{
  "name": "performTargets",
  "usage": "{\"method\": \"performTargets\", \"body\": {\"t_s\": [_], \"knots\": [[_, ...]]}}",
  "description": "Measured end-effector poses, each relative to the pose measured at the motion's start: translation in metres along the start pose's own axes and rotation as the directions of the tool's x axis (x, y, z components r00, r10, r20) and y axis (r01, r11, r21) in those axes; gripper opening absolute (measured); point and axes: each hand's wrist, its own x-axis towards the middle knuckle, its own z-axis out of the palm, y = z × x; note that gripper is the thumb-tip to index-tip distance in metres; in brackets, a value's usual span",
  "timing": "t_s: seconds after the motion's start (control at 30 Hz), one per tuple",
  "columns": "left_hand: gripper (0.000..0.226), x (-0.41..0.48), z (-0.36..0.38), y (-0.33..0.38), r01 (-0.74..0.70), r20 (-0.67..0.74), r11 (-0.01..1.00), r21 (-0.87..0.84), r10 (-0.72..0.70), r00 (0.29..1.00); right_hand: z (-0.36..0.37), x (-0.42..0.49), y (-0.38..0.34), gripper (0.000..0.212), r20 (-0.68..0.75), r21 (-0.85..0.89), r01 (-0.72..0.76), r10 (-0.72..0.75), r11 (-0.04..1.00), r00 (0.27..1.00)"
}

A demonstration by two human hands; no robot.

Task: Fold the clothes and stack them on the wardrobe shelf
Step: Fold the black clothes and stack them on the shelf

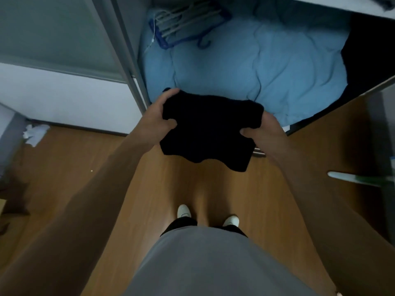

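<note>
Two grips, left hand (159, 116) and right hand (264, 133), pinch soft black folded garment (209, 131).

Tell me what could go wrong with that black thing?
The left hand and right hand grip the folded black garment only at its sides, and its near edge sags, so the fold might fall open. Over the wooden floor, a slip would likely drop it there.

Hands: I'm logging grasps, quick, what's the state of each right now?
Left hand: closed, gripping the black garment at its left edge.
Right hand: closed, gripping the garment's right edge.
</note>
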Motion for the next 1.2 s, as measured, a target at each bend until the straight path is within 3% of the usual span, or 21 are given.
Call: {"method": "performTargets", "body": {"t_s": [0.07, 0.13, 0.27, 0.43, 0.57, 0.73, 0.9, 0.97, 1.07, 1.13, 1.2], "knots": [[0.080, 0.012, -0.013, 0.015, -0.031, -0.043, 0.999, 0.008, 0.031, 0.999, 0.002, 0.009, -0.021, 0.036, -0.057, -0.147, 0.100, -0.109, 0.984, 0.992], [0.078, 0.026, -0.028, 0.034, -0.057, -0.074, 0.998, 0.002, 0.057, 0.996, 0.004, 0.019, -0.042, 0.031, -0.135, -0.187, 0.222, -0.249, 0.957, 0.959], [0.072, 0.047, -0.054, 0.084, -0.154, -0.149, 0.988, -0.032, 0.148, 0.978, -0.008, 0.039, -0.081, 0.018, -0.283, -0.241, 0.444, -0.500, 0.863, 0.819], [0.071, 0.071, -0.082, 0.150, -0.331, -0.235, 0.941, -0.077, 0.305, 0.923, -0.032, 0.059, -0.152, 0.030, -0.320, -0.148, 0.543, -0.560, 0.826, 0.764], [0.061, 0.094, -0.102, 0.198, -0.392, -0.267, 0.920, 0.023, 0.384, 0.884, -0.051, 0.079, -0.202, 0.034, -0.347, -0.129, 0.593, -0.597, 0.795, 0.723], [0.052, 0.126, -0.114, 0.232, -0.375, -0.296, 0.923, 0.085, 0.383, 0.875, -0.075, 0.123, -0.241, 0.028, -0.260, -0.038, 0.584, -0.573, 0.811, 0.777], [0.046, 0.159, -0.119, 0.251, -0.378, -0.353, 0.923, -0.069, 0.332, 0.875, -0.103, 0.186, -0.281, 0.037, -0.143, 0.038, 0.520, -0.510, 0.853, 0.848], [0.044, 0.173, -0.122, 0.263, -0.413, -0.439, 0.907, -0.086, 0.337, 0.833, -0.108, 0.217, -0.304, 0.026, -0.067, 0.158, 0.457, -0.452, 0.875, 0.889], [0.043, 0.192, -0.129, 0.288, -0.447, -0.582, 0.890, 0.093, 0.412, 0.701, -0.102, 0.273, -0.350, 0.024, -0.034, 0.373, 0.403, -0.422, 0.836, 0.906], [0.041, 0.205, -0.133, 0.309, -0.460, -0.657, 0.850, 0.255, 0.502, 0.563, -0.090, 0.307, -0.389, 0.025, -0.034, 0.586, 0.336, -0.393, 0.737, 0.919], [0.040, 0.218, -0.134, 0.331, -0.473, -0.675, 0.771, 0.427, 0.620, 0.400, -0.074, 0.337, -0.430, 0.027, -0.006, 0.783, 0.250, -0.394, 0.569, 0.919]]}}
